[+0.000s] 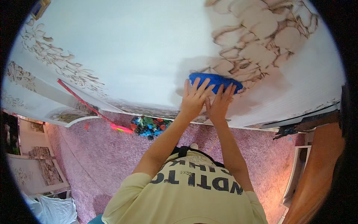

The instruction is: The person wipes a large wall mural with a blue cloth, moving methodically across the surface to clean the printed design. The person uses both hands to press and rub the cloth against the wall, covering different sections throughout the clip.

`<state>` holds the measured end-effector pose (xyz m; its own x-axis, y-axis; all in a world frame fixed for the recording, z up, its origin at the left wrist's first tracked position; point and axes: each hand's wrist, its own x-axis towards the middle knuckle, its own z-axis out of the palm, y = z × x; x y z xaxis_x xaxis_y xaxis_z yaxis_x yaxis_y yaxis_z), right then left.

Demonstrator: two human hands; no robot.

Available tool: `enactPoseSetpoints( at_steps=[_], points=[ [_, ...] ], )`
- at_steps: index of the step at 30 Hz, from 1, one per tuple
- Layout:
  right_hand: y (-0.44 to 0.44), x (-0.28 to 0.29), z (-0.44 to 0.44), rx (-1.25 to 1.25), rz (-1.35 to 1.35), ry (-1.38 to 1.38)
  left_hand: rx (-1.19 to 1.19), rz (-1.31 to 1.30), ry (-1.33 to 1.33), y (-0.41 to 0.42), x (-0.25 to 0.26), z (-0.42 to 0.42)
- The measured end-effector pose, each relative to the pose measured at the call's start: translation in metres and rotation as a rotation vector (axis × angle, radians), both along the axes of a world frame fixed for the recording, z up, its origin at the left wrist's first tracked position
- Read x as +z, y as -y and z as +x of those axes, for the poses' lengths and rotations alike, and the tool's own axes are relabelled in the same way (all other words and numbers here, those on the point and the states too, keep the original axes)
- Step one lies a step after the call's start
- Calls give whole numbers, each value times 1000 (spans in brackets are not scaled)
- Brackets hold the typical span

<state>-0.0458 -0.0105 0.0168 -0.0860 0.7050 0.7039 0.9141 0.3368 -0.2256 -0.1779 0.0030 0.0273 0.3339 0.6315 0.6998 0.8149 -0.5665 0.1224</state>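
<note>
A blue cloth or soft pad [214, 79] lies pressed flat against a large white wall surface [134, 47]. My left hand [195, 98] holds its left part, the fingers spread over it. My right hand [222, 103] presses on its right end, fingers pointing up and the thumb near my left hand. Just above and to the right of the cloth is a brown line pattern of overlapping rounded shapes [257, 50], drawn or printed on the surface. Whatever lies under the cloth is hidden.
Purplish carpet [112, 156] covers the floor. A red pole [84, 102] leans at the left, its pink end [121, 128] beside a pile of colourful small items [151, 126]. An orange-brown panel [316, 173] stands at the right. White fabric [53, 208] lies at lower left.
</note>
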Motion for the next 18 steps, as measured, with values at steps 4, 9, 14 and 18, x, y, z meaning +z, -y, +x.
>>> enactPoseSetpoints(
  at_steps=[4, 9, 14, 18],
  points=[
    [-8, -15, -71, 131, 1, 64, 112, -104, 19, 8, -12, -70],
    [-17, -10, -164, 384, -73, 93, 333, -176, -56, 12, -22, -167],
    [-17, -4, -202, 366, -8, 64, 290, -140, 90, 10, -19, -193],
    [-14, -14, -182, 271, 51, 81, 207, -101, 89, 8, -24, -175]
  ],
)
